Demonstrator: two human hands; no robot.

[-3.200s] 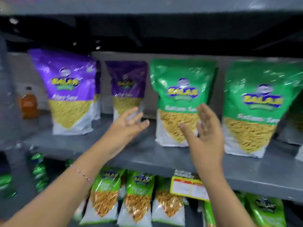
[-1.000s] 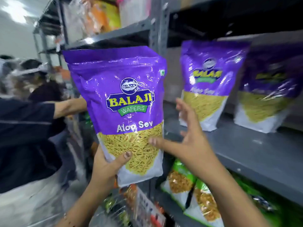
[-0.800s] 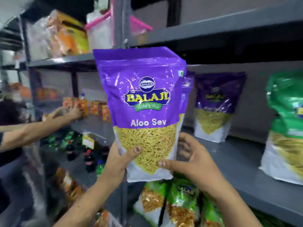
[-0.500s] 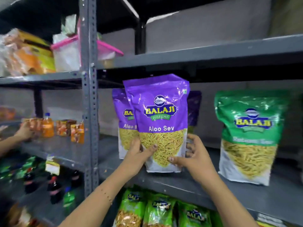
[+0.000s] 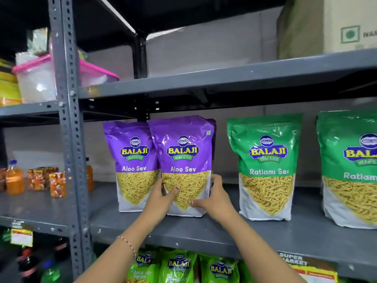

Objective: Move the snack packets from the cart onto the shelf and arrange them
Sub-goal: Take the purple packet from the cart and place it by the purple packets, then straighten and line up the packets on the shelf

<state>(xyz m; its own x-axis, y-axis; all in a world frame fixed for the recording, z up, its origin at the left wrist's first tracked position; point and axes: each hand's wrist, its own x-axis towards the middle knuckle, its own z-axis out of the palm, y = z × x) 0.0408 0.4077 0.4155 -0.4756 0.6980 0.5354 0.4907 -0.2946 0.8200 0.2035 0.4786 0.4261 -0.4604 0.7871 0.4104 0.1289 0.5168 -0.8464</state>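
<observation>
A purple Aloo Sev packet (image 5: 183, 160) stands upright on the grey shelf (image 5: 204, 231), gripped at its lower part by both hands. My left hand (image 5: 161, 201) holds its lower left edge with the thumb on the front. My right hand (image 5: 212, 199) holds its lower right corner, fingers wrapped behind. A second purple Aloo Sev packet (image 5: 132, 160) stands just to its left, partly overlapped. Another purple packet peeks out behind the held one. Two green Ratlami Sev packets (image 5: 267, 170) (image 5: 350, 170) stand to the right. The cart is out of view.
A perforated grey upright post (image 5: 69, 119) divides the shelving. Left bay holds orange bottles (image 5: 14, 178) and small cartons (image 5: 57, 183). A pink-lidded container (image 5: 38, 78) and a cardboard box (image 5: 326, 25) sit on the shelf above. Green packets (image 5: 179, 266) fill the shelf below.
I picked up a purple Aloo Sev packet from the left, carried it to the shelf with both hands, and it now stands on the shelf beside another purple packet.
</observation>
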